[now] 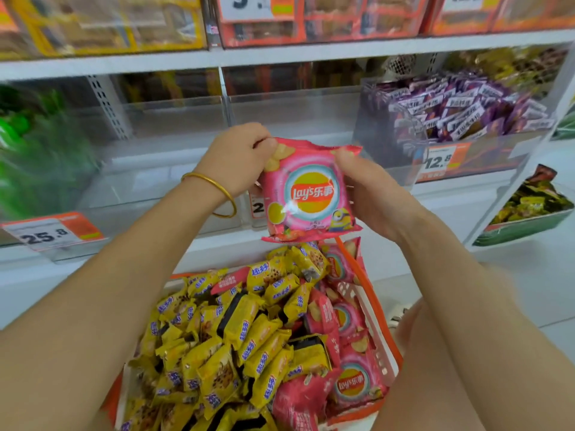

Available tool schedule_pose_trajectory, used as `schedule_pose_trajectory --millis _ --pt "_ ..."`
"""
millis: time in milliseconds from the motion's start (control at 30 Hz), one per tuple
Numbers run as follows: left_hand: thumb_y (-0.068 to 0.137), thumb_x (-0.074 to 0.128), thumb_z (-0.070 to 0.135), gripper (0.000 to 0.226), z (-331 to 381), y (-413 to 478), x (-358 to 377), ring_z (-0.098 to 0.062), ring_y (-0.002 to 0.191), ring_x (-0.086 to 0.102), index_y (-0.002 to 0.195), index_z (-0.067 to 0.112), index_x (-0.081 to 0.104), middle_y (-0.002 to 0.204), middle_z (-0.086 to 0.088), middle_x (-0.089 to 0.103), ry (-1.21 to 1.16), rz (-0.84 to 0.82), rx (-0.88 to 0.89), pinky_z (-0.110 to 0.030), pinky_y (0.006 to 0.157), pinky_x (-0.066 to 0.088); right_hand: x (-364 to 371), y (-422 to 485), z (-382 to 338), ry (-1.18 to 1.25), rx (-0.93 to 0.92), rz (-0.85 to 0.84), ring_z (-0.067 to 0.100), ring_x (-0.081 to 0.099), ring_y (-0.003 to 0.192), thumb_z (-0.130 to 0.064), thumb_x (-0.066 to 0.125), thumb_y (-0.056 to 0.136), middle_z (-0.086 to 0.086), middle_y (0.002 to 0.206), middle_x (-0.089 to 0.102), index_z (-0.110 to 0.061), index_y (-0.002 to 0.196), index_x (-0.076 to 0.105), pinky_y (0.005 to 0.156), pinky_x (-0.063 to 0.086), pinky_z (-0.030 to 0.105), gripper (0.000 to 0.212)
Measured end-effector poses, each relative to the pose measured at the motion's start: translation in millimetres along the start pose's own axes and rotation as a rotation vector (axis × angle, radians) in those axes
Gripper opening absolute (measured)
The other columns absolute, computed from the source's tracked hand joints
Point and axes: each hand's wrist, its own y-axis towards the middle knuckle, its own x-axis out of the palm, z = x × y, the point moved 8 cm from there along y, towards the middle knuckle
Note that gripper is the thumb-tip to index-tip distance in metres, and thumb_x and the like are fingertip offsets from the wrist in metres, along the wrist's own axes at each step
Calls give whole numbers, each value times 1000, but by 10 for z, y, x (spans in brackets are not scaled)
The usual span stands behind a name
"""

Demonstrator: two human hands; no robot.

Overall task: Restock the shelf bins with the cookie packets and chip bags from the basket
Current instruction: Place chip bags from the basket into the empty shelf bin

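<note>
"What is at the far side?"

"A white shop shelf (280, 54) with clear bins (280, 119). The bin on the right holds purple packets (460, 110)."

"Where is the pink chip bag (311, 194)?"

"Up in the air, in front of the middle bins, above the basket (378, 321). The left hand (239, 160) pinches its top left corner with curled fingers. The right hand (370, 194) holds its right side, thumb on the front."

"What is in the basket?"

"Yellow cookie packets (249, 331) on the left, more pink chip bags (348, 381) on the right."
</note>
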Motion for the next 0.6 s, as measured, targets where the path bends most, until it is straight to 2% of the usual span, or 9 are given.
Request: schedule_pose_trajectory --millis 33,100,200,300,367,433,467,533,600 --pt "100 43 16 25 0 29 -42 -39 88 60 97 -3 58 89 -17 56 19 29 4 -52 77 52 26 42 -52 10 -18 15 25 67 95 -52 63 80 7 103 71 -10 112 63 91 52 42 52" --pt "100 41 18 27 -7 102 -112 -36 83 61 94 -3 57 91 -19 57 34 95 3 -48 71 54 29 157 -150 51 -28 64 19 70 77 -32 65 85 7 88 74 -5 101 65 80 58 35 32" --pt "102 37 27 24 -105 245 -204 -23 68 62 88 12 48 85 -12 56 -117 187 -80 -34 51 55 -37 398 -315 80 23 117 15 68 59 -27 64 87 6 72 73 -4 89 66 61 59 29 23" --pt "100 38 32 23 -359 474 -316 -29 83 60 87 15 47 81 -5 55 -96 278 -126 -33 67 46 -306 854 -383 82 62 296 16 67 57 -30 70 84 8 74 72 -4 88 64 57 59 32 27" --pt "96 47 30 24 -530 612 -278 -33 105 55 102 8 58 101 -13 60 111 215 -151 -32 83 41 -415 1203 -318 48 89 391 21 69 70 -29 73 82 13 93 71 -2 100 62 70 59 40 35" --pt "94 54 27 48 -683 692 -125 -32 129 39 134 2 44 136 -20 44 206 73 -209 -33 104 30 -421 1543 -176 -26 123 426 27 68 87 -26 75 80 15 108 68 -2 109 59 82 56 45 42" --pt "93 56 27 59 -730 715 -40 -30 135 31 141 0 34 145 -20 34 214 12 -225 -32 108 24 -405 1710 -84 -79 145 430 28 67 92 -26 77 78 14 110 67 -3 110 58 84 55 46 43" --pt "91 59 27 71 -811 759 96 -28 142 19 146 1 22 153 -18 20 241 -71 -247 -30 112 17 -351 2010 86 -144 184 422 29 66 97 -28 78 76 12 111 65 -2 113 56 86 54 45 50" --pt "88 62 24 73 -890 804 178 -29 144 13 146 2 23 155 -19 16 267 -112 -245 -32 114 16 -273 2273 204 -154 173 396 30 66 97 -27 79 75 13 114 65 -2 119 57 87 54 46 55"
